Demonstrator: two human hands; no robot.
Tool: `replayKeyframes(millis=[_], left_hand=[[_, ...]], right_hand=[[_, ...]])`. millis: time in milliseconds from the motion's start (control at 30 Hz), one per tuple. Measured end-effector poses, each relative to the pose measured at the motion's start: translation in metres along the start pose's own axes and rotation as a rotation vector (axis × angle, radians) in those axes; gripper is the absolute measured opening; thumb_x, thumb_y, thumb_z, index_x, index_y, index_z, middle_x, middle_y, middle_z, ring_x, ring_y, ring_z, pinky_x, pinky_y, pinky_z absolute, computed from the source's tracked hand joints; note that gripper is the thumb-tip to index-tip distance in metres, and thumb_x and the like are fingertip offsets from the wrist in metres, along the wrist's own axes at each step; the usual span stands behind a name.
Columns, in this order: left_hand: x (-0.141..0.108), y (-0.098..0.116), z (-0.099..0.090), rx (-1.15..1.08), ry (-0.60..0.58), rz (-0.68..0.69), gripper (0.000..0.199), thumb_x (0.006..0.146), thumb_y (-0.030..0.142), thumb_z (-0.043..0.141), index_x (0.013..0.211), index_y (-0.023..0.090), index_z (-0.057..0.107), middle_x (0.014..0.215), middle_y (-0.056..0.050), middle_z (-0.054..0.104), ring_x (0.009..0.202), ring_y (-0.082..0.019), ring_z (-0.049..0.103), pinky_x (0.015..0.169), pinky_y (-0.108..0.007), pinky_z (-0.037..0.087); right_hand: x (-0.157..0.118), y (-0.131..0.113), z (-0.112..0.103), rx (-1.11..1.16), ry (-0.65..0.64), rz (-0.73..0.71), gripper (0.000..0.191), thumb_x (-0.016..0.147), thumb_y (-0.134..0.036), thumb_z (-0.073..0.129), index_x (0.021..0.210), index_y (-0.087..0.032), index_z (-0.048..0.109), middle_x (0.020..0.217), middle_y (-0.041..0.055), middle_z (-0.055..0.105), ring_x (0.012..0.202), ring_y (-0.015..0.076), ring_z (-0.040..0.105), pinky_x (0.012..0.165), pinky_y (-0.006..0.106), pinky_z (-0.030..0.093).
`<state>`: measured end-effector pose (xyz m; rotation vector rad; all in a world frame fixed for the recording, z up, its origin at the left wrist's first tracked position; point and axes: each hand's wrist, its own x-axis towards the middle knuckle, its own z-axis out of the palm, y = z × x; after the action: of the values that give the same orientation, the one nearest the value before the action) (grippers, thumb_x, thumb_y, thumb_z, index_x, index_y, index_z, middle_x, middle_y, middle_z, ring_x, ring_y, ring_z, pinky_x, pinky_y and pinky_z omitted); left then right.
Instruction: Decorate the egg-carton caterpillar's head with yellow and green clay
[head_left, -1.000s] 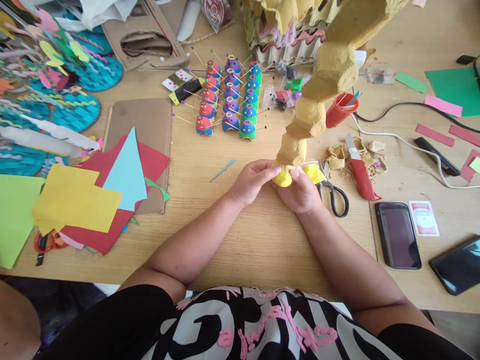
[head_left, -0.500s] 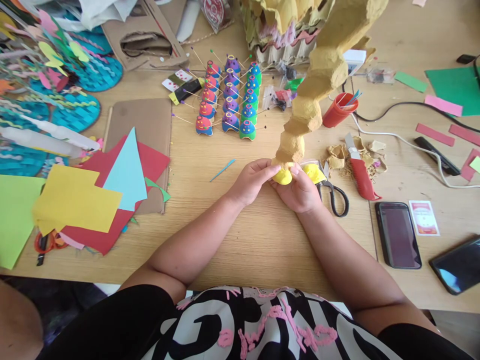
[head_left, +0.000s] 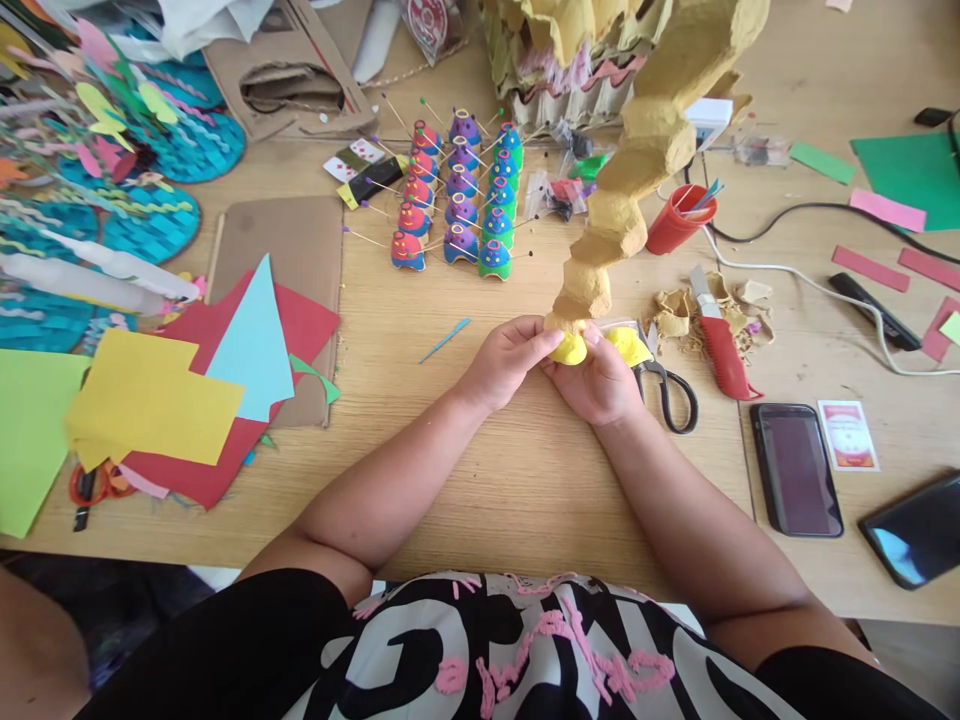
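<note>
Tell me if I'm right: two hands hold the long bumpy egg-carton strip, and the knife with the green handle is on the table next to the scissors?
Almost! The handle of the knife is red, not green, as the head view shows. The left hand and right hand do hold the egg-carton strip, and the knife is next to the scissors.

A bumpy tan egg-carton strip [head_left: 615, 215] is held upright at its lower end between the left hand [head_left: 510, 362] and the right hand [head_left: 600, 380], where its tip is covered by yellow clay [head_left: 570, 348]. Black-handled scissors [head_left: 666, 392] are placed beside the right hand. Three rows of painted figures [head_left: 462, 195] are lined up beyond the hands.
</note>
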<state>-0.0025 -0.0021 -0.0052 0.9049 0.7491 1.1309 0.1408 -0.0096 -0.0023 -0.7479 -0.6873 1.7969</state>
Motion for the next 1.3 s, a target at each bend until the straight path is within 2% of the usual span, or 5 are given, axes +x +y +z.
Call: replayKeyframes(millis=[267, 500, 867, 1100, 1300], left_hand=[[0.000, -0.001, -0.002, -0.028, 0.023, 0.006, 0.053, 0.080, 0.066, 0.091, 0.072, 0.018, 0.070, 0.077, 0.000, 0.067, 0.075, -0.012, 0.057, 0.072, -0.027, 0.047], [0.000, -0.001, -0.002, -0.069, 0.048, -0.002, 0.050, 0.076, 0.063, 0.094, 0.072, 0.017, 0.074, 0.076, 0.000, 0.071, 0.076, -0.012, 0.060, 0.074, -0.027, 0.049], [-0.001, 0.001, 0.002, -0.105, 0.129, -0.037, 0.046, 0.072, 0.054, 0.097, 0.068, 0.018, 0.070, 0.071, 0.002, 0.066, 0.072, -0.012, 0.058, 0.071, -0.027, 0.046], [0.001, 0.004, 0.001, -0.207, 0.100, -0.062, 0.028, 0.080, 0.041, 0.091, 0.075, 0.017, 0.077, 0.073, 0.000, 0.068, 0.072, -0.014, 0.060, 0.072, -0.029, 0.048], [0.003, 0.011, 0.003, -0.319, 0.165, -0.174, 0.027, 0.103, 0.027, 0.070, 0.080, 0.016, 0.079, 0.078, -0.001, 0.073, 0.072, -0.012, 0.063, 0.071, -0.027, 0.050]], right_hand=[[0.000, 0.000, -0.001, 0.063, -0.010, 0.010, 0.037, 0.076, -0.056, 0.097, 0.088, -0.028, 0.077, 0.090, -0.0014, 0.073, 0.086, 0.0176, 0.064, 0.082, 0.031, 0.060], [0.000, 0.000, 0.000, -0.001, -0.029, 0.011, 0.040, 0.075, -0.058, 0.096, 0.089, -0.028, 0.073, 0.090, 0.0003, 0.073, 0.094, 0.0223, 0.065, 0.097, 0.042, 0.061], [0.001, 0.002, -0.002, -0.010, -0.037, 0.034, 0.041, 0.071, -0.055, 0.099, 0.086, -0.027, 0.073, 0.089, -0.0004, 0.072, 0.087, 0.0202, 0.063, 0.092, 0.040, 0.059], [0.001, 0.003, -0.005, -0.012, -0.041, 0.037, 0.038, 0.075, -0.057, 0.096, 0.088, -0.027, 0.077, 0.088, 0.0006, 0.072, 0.087, 0.0207, 0.064, 0.088, 0.039, 0.059], [0.001, 0.004, -0.004, -0.061, -0.024, 0.007, 0.048, 0.071, -0.067, 0.096, 0.090, -0.027, 0.078, 0.089, 0.0017, 0.071, 0.087, 0.0209, 0.062, 0.081, 0.036, 0.056]])
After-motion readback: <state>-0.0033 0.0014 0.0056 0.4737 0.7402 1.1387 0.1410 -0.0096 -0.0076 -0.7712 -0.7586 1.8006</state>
